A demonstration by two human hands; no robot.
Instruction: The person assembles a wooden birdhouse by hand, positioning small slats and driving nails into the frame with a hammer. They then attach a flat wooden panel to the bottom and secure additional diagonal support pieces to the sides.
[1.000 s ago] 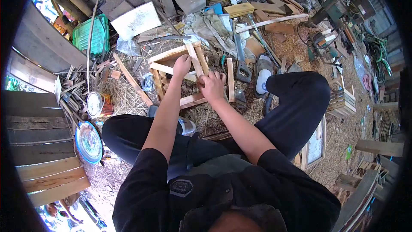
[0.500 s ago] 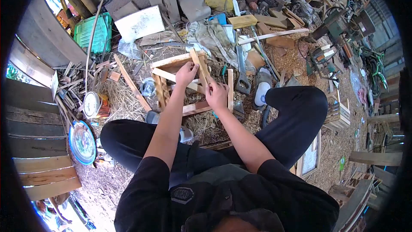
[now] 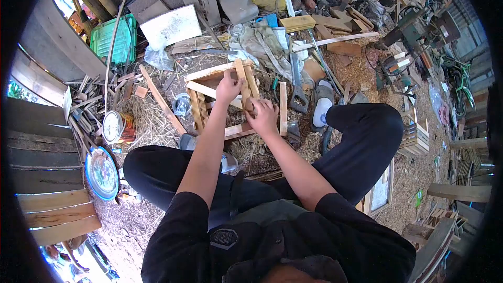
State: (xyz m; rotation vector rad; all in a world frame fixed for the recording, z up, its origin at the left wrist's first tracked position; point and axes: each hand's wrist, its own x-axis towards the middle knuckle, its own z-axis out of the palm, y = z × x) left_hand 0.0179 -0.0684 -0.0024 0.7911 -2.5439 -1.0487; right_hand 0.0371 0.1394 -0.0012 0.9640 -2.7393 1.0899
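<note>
A short wooden strip [image 3: 241, 73] lies across a small wooden frame [image 3: 197, 116] on the ground between my legs. My left hand [image 3: 228, 89] pinches the strip along its left edge, fingers near its middle. At the strip's near end, my right hand [image 3: 263, 118] has its fingers curled around the wood. The frame is built of pale slats, with a diagonal slat [image 3: 205, 91] running under my left hand. Just right of the frame stands a separate narrow wood piece [image 3: 283, 108].
A handsaw [image 3: 298, 94] lies right of the frame, beside my shoe [image 3: 321, 106]. Cloth [image 3: 257, 42] and scrap boards are heaped beyond it. On the left are a paint can [image 3: 113, 127], a blue-rimmed round tray [image 3: 101, 173] and a long stick [image 3: 161, 98]. A machine [image 3: 419, 34] stands far right.
The strip has turned a little more upright in view. My right hand has shifted slightly down and left at its near end; my left hand has stayed nearly in place.
</note>
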